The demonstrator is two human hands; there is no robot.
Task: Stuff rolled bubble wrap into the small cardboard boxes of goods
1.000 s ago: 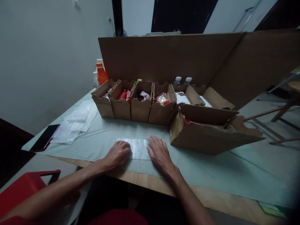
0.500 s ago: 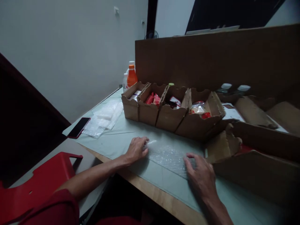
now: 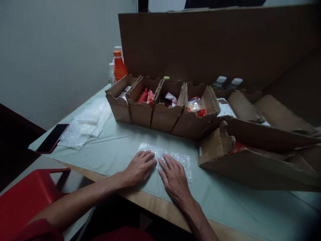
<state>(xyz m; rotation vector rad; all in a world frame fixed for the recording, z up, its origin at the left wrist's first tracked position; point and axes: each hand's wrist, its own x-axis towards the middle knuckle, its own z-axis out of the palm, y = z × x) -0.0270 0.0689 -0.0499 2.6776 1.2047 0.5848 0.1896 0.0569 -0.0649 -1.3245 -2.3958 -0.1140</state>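
Note:
A sheet of bubble wrap (image 3: 181, 159) lies flat on the pale green cloth at the table's front. My left hand (image 3: 138, 168) rests palm down on its near left part, fingers stretched out. My right hand (image 3: 175, 177) lies flat beside it on the sheet's middle, fingers also extended. The two hands almost touch. Neither holds anything.
A row of small cardboard boxes (image 3: 160, 107) with red and white packets stands behind the sheet. A larger open carton (image 3: 253, 164) lies to the right. A tall cardboard panel (image 3: 213, 43) backs them. More bubble wrap (image 3: 86, 124), a phone (image 3: 52, 138), an orange bottle (image 3: 118, 66) and a red chair (image 3: 27, 197) are left.
Both hands have slid inward along the bubble wrap and now lie side by side; half a second ago they were spread apart at its ends. The view has also shifted.

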